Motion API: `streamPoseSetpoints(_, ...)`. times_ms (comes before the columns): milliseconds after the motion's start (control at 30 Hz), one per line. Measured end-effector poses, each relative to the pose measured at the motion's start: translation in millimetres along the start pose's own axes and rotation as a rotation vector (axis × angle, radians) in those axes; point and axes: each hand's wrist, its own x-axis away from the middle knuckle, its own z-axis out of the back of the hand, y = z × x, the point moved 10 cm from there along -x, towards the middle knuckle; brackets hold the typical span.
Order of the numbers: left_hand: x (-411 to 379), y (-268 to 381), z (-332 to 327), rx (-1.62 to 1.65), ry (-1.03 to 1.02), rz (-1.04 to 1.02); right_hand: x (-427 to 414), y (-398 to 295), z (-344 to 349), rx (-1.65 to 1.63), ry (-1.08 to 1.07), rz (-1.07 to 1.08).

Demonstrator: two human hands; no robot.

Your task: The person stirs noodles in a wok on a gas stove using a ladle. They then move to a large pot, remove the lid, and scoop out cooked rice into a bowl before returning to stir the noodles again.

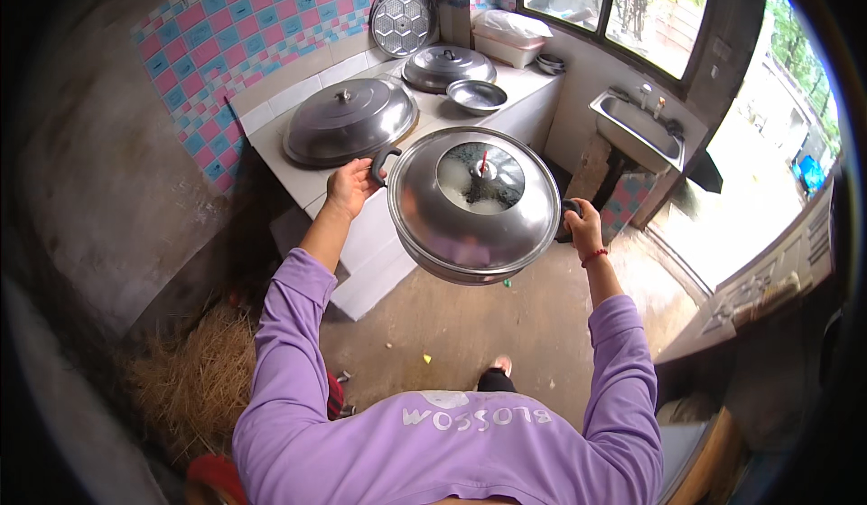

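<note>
Between my two hands hangs a metal wok [450, 273] above the floor, just off the near side of the tiled stove counter. A domed steel lid [433, 224] covers it, with a round glass window [460, 186] and a knob [483, 169] that has something red on it. The glass looks partly fogged, so the wok's contents are hidden. My left hand [353, 186] is around the black left side handle [383, 165]. On the other side, my right hand [584, 224] grips the black right handle [571, 208].
Two large lidded pans [349, 122] [450, 68] are set into the white tiled counter [322, 197]. Near them are a metal bowl [477, 96], a perforated steamer tray [403, 20] and a plastic tub [508, 47]. A sink [637, 125] stands right, beside an open doorway. Straw [193, 376] lies left.
</note>
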Motion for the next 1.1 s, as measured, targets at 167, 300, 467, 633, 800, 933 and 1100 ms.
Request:
streamPoseSetpoints(167, -121.9, -26.0, -23.7, -0.074, 0.029, 0.001, -144.2, 49.8, -8.4, -0.004, -0.046, -0.031)
streamPoseSetpoints(300, -194.3, -20.4, -16.4, -0.019, 0.172, 0.012, -267.1, 69.7, -51.1, 0.008, -0.142, 0.093)
streamPoseSetpoints(467, -290.0, 26.0, -5.4, -0.002, 0.23, -0.099, -417.9, 67.4, -116.0, 0.092, -0.204, 0.192)
streamPoseSetpoints(633, -383.9, 82.2, 41.3, -0.049, 0.305, -0.182, -538.0, 58.9, -229.0, 0.188, -0.273, 0.215)
streamPoseSetpoints(800, -487.4, 113.5, 80.0, -0.019, 0.288, -0.223, -654.7, 75.6, -322.6, 0.216, -0.302, 0.208)
streamPoseSetpoints(933, -551.1, 126.3, 119.5, -0.036, 0.346, -0.218, -725.7, 77.1, -394.4, 0.329, -0.275, 0.322)
streamPoseSetpoints(1100, -605.0, 134.8, 148.0, -0.044, 0.428, -0.209, -781.2, 110.5, -456.5, 0.436, -0.325, 0.233)
